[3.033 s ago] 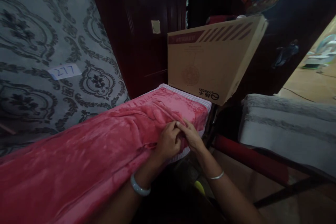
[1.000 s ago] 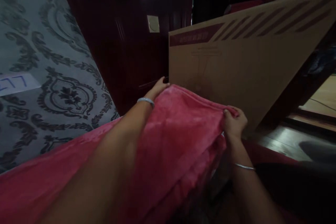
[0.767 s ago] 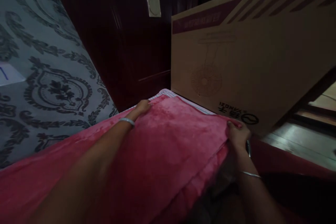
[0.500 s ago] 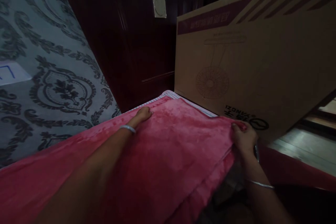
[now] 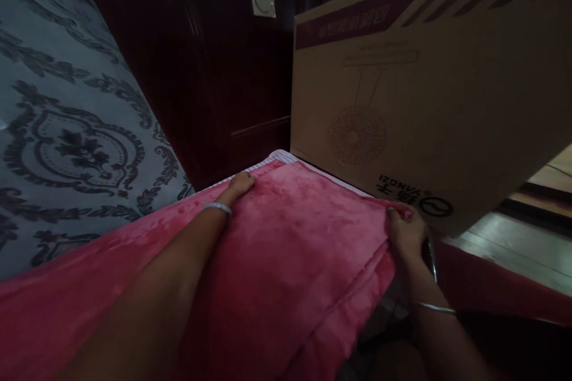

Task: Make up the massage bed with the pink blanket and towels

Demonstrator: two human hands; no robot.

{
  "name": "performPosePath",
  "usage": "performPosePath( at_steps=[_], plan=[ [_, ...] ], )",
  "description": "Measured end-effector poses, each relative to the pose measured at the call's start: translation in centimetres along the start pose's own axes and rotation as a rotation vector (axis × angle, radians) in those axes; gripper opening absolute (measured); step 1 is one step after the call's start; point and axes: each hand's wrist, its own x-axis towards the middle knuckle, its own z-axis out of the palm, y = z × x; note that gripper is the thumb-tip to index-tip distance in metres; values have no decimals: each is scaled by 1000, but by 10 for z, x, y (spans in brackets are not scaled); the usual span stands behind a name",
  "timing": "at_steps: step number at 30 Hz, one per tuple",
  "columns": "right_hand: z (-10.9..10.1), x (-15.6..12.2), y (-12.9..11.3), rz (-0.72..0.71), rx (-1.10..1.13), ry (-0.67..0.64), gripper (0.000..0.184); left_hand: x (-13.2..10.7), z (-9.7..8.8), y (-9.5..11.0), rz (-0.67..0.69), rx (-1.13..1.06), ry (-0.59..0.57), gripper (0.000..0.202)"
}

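Note:
A pink fleece blanket [image 5: 286,250] lies spread over a narrow surface that runs from the lower left toward the middle. My left hand [image 5: 239,184] reaches across it and rests at its far left corner, fingers curled over the edge. My right hand [image 5: 406,232] pinches the blanket's far right corner next to the cardboard box. A white striped layer [image 5: 279,156] peeks out under the blanket's far edge. Each wrist wears a bangle.
A large cardboard box [image 5: 424,101] with a fan drawing stands just behind the blanket's far end. Dark wooden cabinet doors [image 5: 223,59] fill the back. Grey patterned wallpaper [image 5: 67,119] covers the wall on the left. Wooden floor [image 5: 513,238] shows at the right.
Three seconds ago both hands worked together at the blanket's near edge. They have since spread to its two far corners, lifted it, and laid it flat; the view has moved closer.

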Motion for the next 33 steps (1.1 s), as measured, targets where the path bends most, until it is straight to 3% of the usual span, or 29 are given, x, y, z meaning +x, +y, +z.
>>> performPosePath(
  at_steps=[3, 7, 12, 18, 20, 23, 27, 29, 33],
  plan=[
    [-2, -1, -5, -33, -63, -5, 30, 18, 5, 28, 64, -10, -32, 45],
    [-4, -3, -9, -88, -124, -7, 28, 38, 24, 67, 131, -6, -26, 41],
    [-6, -3, -13, -112, -41, -48, 30, 42, 47, 89, 149, -9, 68, 29],
    [-4, 14, -34, -205, 72, 53, 31, 53, 21, 92, 181, -94, 327, 37],
    [2, 17, -35, -178, 41, 36, 26, 61, 20, 89, 184, -106, 369, 33],
    [10, 16, -30, -64, -105, -52, 17, 66, 37, 83, 137, -3, 238, 30],
    [13, 12, -24, -60, -240, -85, 14, 69, 56, 75, 104, 39, 118, 35],
    [12, 11, -23, -63, -253, -76, 14, 71, 53, 72, 111, 36, 81, 38],
    [11, 12, -22, -56, -222, -72, 14, 65, 29, 59, 129, 44, 6, 45]
  ],
)
